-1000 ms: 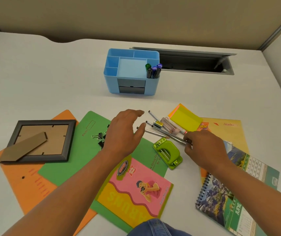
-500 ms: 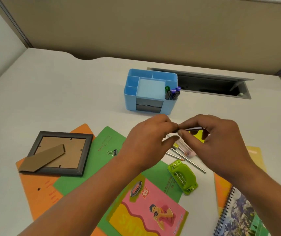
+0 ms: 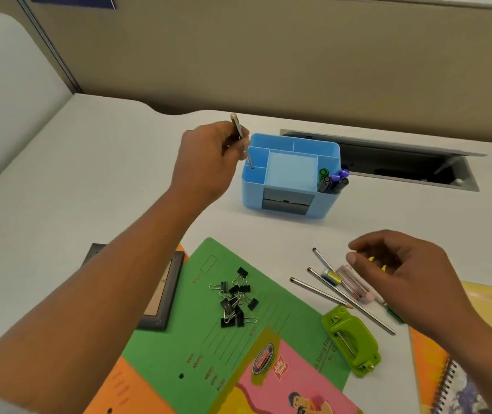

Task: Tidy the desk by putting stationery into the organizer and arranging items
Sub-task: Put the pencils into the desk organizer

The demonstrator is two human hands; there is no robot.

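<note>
Head view looks down on a white desk [image 3: 89, 180], with a blue organizer [image 3: 252, 195] standing toward twelve o'clock. The left hand [image 3: 209, 156], at nine o'clock of the organizer, pinches a pencil [image 3: 238, 128] held nearly upright, its lower end dipped into the organizer's front-left compartment. Dark markers [image 3: 332, 182] with green and purple caps stand in the compartment at its front-right corner; a pale blue square well fills the middle, and a grey drawer front shows below it. The right hand [image 3: 411, 270] hovers at four o'clock of the organizer with its fingers loosely curled, and I see nothing gripped in it. Under and just beside it, loose pencils [image 3: 319, 291] lie slanted on the desk, touching a small clutter of stationery too blurred to tell apart. A green hole punch [image 3: 352, 342] sits at five o'clock. A heap of black binder clips [image 3: 237, 300] rests on a green folder [image 3: 271, 312] at six o'clock, which overlaps an orange folder [image 3: 125, 389].
</note>
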